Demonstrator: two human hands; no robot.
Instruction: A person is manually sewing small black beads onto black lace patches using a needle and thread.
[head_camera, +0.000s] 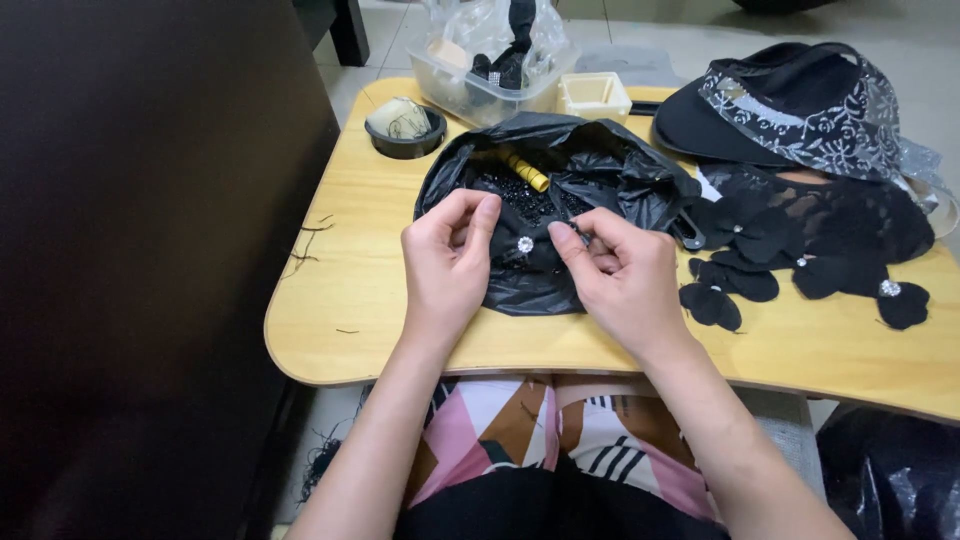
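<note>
Here, both bare hands work over an open black plastic bag (560, 180) that lies on a light wooden lap table with rounded corners (350, 300). The left hand (447, 262) is curled, thumb and forefinger pinched together on a small black fabric piece (520, 262) that carries a round clear rhinestone (525, 244) at its centre. The right hand (622, 277) is likewise closed in a narrow pinch, holding a thin dark object at its fingertips, just beside the rhinestone; whether this object is a needle or a thread cannot be told. The fabric piece sits between the two hands, above the near edge of the bag.

Inside the bag lie a mass of small black beads (520, 195) and a yellow cylindrical spool (525, 172). Behind the bag stand a clear plastic container (480, 95) with dark contents, a small cream square box (594, 95) and a round black dish (405, 135) holding pale thread. To the right rest a black visor hat with silver-patterned lace trim (790, 105) and several black fabric petals (730, 285), one bearing a rhinestone. Loose thread scraps (308, 245) lie on the left part of the table.
</note>
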